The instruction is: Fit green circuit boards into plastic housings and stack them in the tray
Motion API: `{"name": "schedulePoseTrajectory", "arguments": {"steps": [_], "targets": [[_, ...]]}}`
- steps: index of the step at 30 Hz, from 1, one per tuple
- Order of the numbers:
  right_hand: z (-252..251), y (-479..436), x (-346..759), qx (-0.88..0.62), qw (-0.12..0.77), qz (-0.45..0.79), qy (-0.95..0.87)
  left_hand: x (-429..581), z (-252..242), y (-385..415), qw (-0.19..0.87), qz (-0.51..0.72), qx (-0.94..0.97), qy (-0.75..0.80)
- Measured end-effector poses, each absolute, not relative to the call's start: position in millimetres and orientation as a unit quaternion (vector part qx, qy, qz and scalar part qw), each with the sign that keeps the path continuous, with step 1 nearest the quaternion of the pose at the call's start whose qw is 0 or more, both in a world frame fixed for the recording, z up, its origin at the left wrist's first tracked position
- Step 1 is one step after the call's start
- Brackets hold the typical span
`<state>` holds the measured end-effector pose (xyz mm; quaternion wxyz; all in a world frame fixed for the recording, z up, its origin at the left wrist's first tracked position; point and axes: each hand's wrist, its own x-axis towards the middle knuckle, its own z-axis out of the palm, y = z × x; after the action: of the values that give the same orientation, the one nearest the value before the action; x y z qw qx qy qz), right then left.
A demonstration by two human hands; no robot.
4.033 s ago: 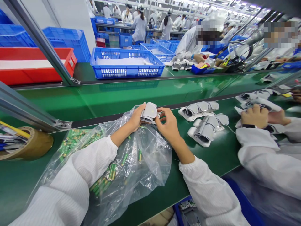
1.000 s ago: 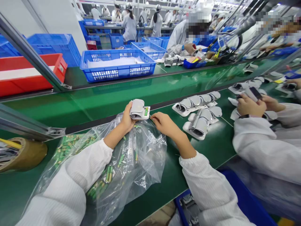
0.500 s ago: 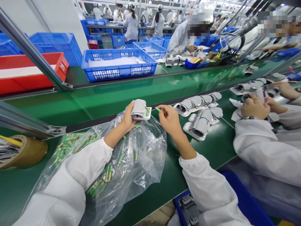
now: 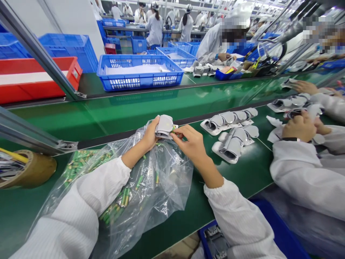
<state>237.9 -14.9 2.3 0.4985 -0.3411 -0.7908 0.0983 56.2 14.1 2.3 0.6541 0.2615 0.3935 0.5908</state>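
My left hand is wrapped round a grey cuffed device, held above a clear plastic bag. At the device's right end, where a bit of green shows, my right hand pinches a small green battery, mostly hidden by the fingertips. Many green and gold batteries lie in the bag at the left, with more near its lower middle. Right of my right hand, several similar grey devices stand in rows on the green table.
Blue basket and red tray stand beyond the green belt. Brown tape-roll holder with tools is at left. A co-worker's hands work at right; a blue bin sits below the table edge.
My right hand has moved left with the battery, from a gap beside the device to its right end. At far right, another person's hand has reached to a device near the belt.
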Motion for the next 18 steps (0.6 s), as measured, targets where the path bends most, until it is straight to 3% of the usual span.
{"name": "schedulePoseTrajectory", "arguments": {"steps": [11,18], "targets": [[-4.3,-6.2,244.3,-0.319,0.454,0.142,-0.82,55.7,-0.6,16.5,0.649,0.591,0.285,0.385],[-2.4,-5.2,241.8,-0.404,0.462,0.207,-0.762,55.2,-2.3,18.1,0.65,0.572,0.303,0.398]]}}
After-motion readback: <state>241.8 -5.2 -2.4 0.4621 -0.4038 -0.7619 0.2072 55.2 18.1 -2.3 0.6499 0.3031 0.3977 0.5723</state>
